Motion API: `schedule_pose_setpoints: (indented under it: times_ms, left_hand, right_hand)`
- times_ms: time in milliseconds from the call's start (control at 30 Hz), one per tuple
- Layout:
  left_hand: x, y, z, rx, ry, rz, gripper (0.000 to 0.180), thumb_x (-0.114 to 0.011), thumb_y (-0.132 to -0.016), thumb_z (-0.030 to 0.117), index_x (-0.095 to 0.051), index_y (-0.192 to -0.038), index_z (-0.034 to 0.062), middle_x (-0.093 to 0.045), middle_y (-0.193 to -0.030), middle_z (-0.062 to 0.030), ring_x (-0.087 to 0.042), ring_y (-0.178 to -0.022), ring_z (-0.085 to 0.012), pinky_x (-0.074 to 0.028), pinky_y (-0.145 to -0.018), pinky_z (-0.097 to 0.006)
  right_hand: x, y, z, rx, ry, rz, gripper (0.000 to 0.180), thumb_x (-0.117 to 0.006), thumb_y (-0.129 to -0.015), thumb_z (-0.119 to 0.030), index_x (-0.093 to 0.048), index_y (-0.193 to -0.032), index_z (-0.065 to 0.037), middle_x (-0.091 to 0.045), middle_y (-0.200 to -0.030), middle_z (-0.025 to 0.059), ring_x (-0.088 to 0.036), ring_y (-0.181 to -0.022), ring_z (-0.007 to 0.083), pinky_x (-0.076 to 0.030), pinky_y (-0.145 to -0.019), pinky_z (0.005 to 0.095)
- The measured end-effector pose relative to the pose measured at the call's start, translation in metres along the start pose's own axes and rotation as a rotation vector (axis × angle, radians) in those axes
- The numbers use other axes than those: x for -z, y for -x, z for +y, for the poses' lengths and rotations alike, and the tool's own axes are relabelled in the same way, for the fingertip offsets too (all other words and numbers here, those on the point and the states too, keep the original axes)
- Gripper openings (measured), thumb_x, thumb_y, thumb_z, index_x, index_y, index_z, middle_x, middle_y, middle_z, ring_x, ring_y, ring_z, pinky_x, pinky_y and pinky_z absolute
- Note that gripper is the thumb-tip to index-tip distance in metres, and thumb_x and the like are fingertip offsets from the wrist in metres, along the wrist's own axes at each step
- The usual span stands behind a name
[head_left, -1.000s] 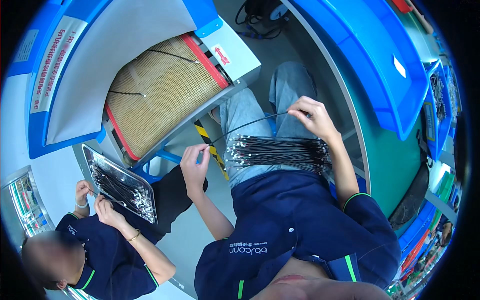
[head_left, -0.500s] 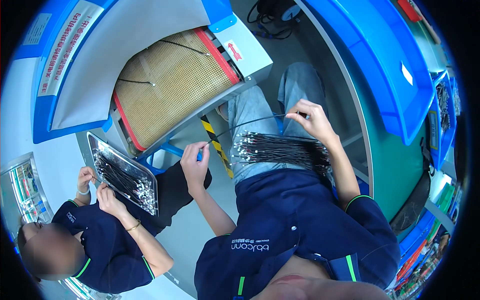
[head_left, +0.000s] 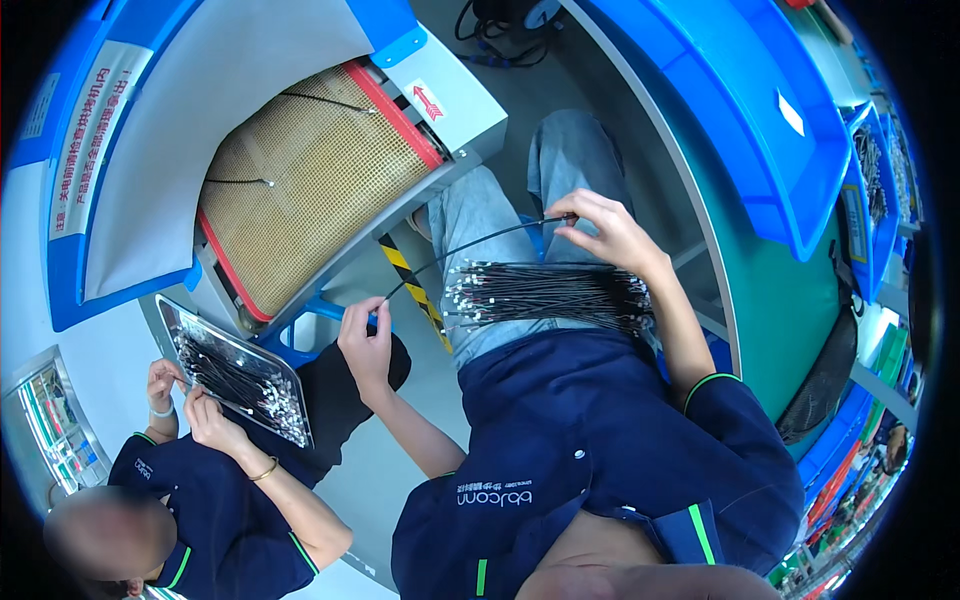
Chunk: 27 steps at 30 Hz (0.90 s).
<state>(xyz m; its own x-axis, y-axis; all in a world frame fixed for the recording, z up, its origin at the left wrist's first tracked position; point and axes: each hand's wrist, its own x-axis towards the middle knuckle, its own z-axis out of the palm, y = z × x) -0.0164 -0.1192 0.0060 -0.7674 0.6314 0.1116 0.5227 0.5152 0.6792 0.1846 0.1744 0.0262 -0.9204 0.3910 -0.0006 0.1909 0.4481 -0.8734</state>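
Note:
A thin black cable (head_left: 470, 243) stretches in a slight arc between my two hands, above my lap. My left hand (head_left: 367, 345) pinches its lower end between thumb and finger, out past my left knee. Higher up, on the right, my right hand (head_left: 608, 235) grips the other end with bent fingers. Beneath it a thick bundle of black cables (head_left: 550, 295) lies across my thighs, small white and silver connectors at its ends. The end inside my right fingers is partly hidden.
Ahead on the left, two loose cables lie on a mesh conveyor belt (head_left: 320, 170) with red edges. A co-worker at the left handles cables over a clear tray (head_left: 290, 385). To my right, a blue bin (head_left: 740, 110) rests on a green-topped table (head_left: 785, 320).
The whole scene has shifted a little left in view. My right fingers have changed their grip at the cable end, and my hands still hold it stretched.

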Motion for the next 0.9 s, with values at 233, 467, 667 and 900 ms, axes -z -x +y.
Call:
schedule_pose_setpoints:
  times_ms: [233, 467, 667, 900]
  left_hand:
    - [-0.001, 0.002, -0.004, -0.009, 0.014, -0.017, 0.007, -0.066, -0.079, -0.002, -0.062, -0.085, -0.0009, -0.063, -0.079, -0.0111, -0.061, -0.071, -0.0237, -0.048, -0.066, -0.031]
    - [-0.001, 0.003, -0.003, -0.016, 0.011, -0.041, 0.006, -0.066, -0.080, -0.001, -0.062, -0.084, -0.0019, -0.063, -0.079, -0.0100, -0.060, -0.071, -0.0199, -0.048, -0.067, -0.029]
    - [-0.002, 0.003, -0.005, -0.016, 0.017, -0.046, 0.007, -0.066, -0.080, -0.001, -0.061, -0.085, -0.0024, -0.062, -0.078, -0.0096, -0.059, -0.070, -0.0182, -0.047, -0.067, -0.028]
    - [0.001, 0.003, -0.002, -0.025, 0.014, -0.051, 0.007, -0.066, -0.079, -0.001, -0.062, -0.084, -0.0015, -0.063, -0.079, -0.0110, -0.060, -0.071, -0.0229, -0.048, -0.065, -0.030]
  right_hand:
    - [-0.002, 0.003, 0.014, 0.197, 0.140, 0.156, 0.017, -0.067, -0.077, 0.001, -0.063, -0.093, -0.001, -0.063, -0.088, 0.0089, -0.063, -0.082, 0.0239, -0.052, -0.073, 0.0324]
    - [-0.006, 0.005, 0.018, 0.257, 0.178, 0.243, 0.014, -0.071, -0.074, -0.003, -0.066, -0.087, -0.002, -0.064, -0.083, 0.0072, -0.064, -0.076, 0.0227, -0.052, -0.068, 0.0323]
    - [-0.001, 0.007, 0.016, 0.297, 0.195, 0.217, 0.014, -0.072, -0.073, -0.006, -0.066, -0.085, -0.002, -0.065, -0.084, 0.0073, -0.063, -0.075, 0.0217, -0.052, -0.067, 0.0317]
    - [-0.001, 0.009, 0.018, 0.348, 0.193, 0.245, 0.014, -0.073, -0.073, -0.006, -0.067, -0.085, -0.003, -0.065, -0.080, 0.0070, -0.063, -0.074, 0.0212, -0.052, -0.065, 0.0314]
